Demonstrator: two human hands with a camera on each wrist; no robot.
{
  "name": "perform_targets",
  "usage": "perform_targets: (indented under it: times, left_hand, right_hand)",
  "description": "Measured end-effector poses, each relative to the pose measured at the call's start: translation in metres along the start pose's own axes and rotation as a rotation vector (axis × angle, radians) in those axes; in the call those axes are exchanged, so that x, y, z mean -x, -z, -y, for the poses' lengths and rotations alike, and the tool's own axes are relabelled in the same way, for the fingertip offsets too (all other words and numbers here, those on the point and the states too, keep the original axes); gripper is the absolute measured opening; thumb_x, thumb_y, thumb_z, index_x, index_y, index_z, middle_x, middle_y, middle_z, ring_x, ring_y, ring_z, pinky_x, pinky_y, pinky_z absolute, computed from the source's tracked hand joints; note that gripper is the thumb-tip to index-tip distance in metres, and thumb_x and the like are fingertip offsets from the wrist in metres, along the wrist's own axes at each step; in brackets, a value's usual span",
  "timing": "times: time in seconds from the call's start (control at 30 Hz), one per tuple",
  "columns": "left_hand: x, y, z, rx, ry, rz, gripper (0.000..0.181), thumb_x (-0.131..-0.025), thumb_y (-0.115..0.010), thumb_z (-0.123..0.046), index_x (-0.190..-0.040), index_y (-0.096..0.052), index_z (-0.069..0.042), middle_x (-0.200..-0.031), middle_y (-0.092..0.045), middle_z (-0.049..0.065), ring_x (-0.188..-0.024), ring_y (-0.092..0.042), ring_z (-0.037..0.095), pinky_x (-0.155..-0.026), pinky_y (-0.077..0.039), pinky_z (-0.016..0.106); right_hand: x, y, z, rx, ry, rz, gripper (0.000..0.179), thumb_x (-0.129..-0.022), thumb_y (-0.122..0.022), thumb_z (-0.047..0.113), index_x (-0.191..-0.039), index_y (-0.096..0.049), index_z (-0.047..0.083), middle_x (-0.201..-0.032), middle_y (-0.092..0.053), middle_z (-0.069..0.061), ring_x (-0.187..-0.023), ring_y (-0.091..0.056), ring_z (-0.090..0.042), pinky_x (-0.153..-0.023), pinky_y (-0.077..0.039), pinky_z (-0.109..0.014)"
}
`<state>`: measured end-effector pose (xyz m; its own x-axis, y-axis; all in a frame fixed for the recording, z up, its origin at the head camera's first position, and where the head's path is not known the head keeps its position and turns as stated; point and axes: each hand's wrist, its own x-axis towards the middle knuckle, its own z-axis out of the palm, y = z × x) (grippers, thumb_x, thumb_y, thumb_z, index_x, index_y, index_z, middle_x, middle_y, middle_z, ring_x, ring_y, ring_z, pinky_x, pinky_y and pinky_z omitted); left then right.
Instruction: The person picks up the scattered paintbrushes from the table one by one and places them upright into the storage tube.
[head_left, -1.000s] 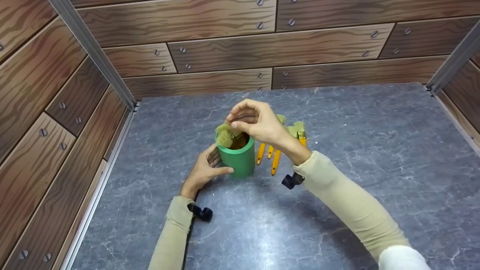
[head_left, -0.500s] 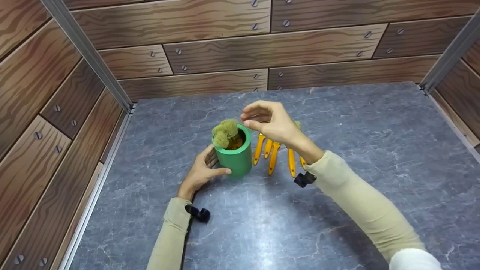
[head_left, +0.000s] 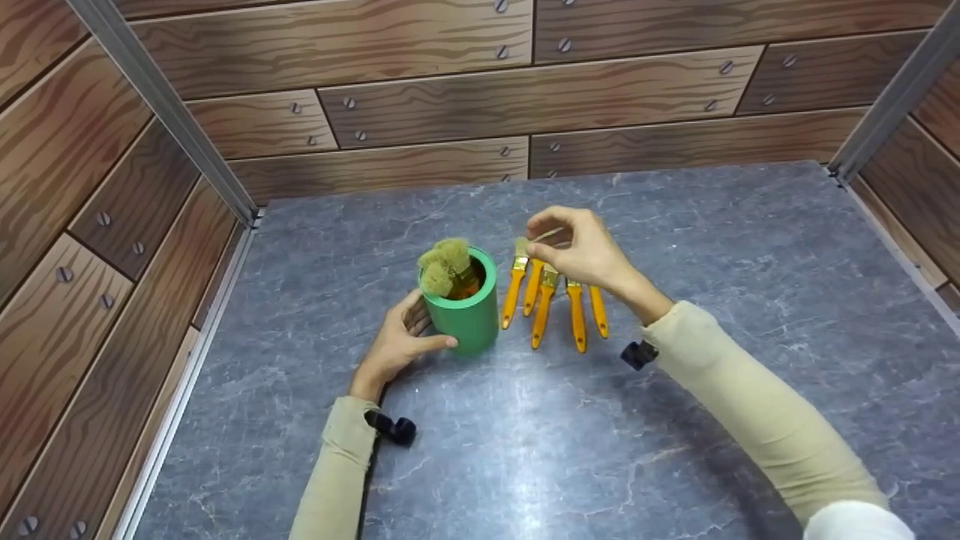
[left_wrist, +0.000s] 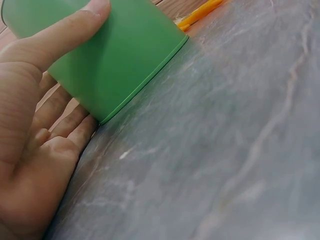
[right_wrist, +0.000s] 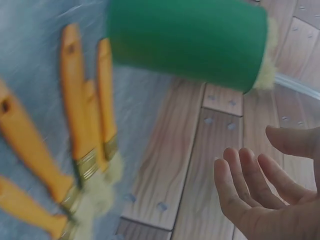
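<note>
Your left hand (head_left: 397,341) grips the green cup (head_left: 466,326), fingertips hidden behind; your right hand (head_left: 585,251), fingers loosely curved and empty, has shifted rightward, partly covering brushes (head_left: 542,313) beside the cup.

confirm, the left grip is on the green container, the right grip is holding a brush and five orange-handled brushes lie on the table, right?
The right grip isn't holding a brush: the right wrist view shows it empty. The rest is correct: the left grip is on the green container, and five orange-handled brushes lie on the table.
</note>
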<state>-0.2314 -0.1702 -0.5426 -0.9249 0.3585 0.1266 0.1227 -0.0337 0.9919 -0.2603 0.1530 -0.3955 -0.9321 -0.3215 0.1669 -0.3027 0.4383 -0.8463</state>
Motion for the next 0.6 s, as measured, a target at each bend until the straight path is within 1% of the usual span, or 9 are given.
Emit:
perform_targets:
  times: [0.17,0.33,0.47,0.6]
  left_hand:
    - [0.000,0.000,0.000,0.004,0.000,0.003,0.098,-0.082,-0.094,-0.007,-0.164,-0.042,-0.024,-0.163,-0.052,0.003,-0.153,-0.047,0.024,-0.130,-0.040,0.039]
    - [0.000,0.000,0.000,0.003,0.002,0.002,0.099,-0.083,-0.094,-0.007,-0.165,-0.042,-0.024,-0.163,-0.052,0.003,-0.154,-0.047,0.024,-0.130,-0.039,0.039]
    - [0.000,0.000,0.000,0.002,0.004,0.003,0.099,-0.083,-0.094,-0.008,-0.165,-0.041,-0.025,-0.163,-0.052,0.002,-0.154,-0.047,0.023,-0.129,-0.040,0.038]
    - [0.000,0.000,-0.002,-0.003,0.000,0.000,0.099,-0.082,-0.095,-0.007,-0.165,-0.042,-0.024,-0.162,-0.053,0.002,-0.152,-0.048,0.023,-0.129,-0.041,0.038]
  right_hand:
    - [0.003,0.006,-0.020,0.117,-0.018,-0.011,0.029,-0.098,-0.077,0.009,-0.123,-0.072,-0.004,-0.117,-0.076,-0.021,-0.103,-0.075,-0.040,-0.092,-0.066,-0.051]
    - [0.005,0.011,-0.039,0.215,-0.079,-0.023,0.027,-0.096,-0.077,0.008,-0.119,-0.074,-0.006,-0.109,-0.077,-0.022,-0.097,-0.077,-0.040,-0.088,-0.068,-0.050]
    - [0.006,0.015,-0.052,0.298,-0.132,-0.010,0.026,-0.095,-0.076,0.010,-0.115,-0.075,-0.006,-0.104,-0.077,-0.022,-0.094,-0.077,-0.037,-0.086,-0.067,-0.049]
    - [0.008,0.020,-0.064,0.371,-0.155,0.023,0.024,-0.093,-0.074,0.009,-0.111,-0.075,-0.006,-0.102,-0.078,-0.021,-0.093,-0.075,-0.036,-0.085,-0.066,-0.049]
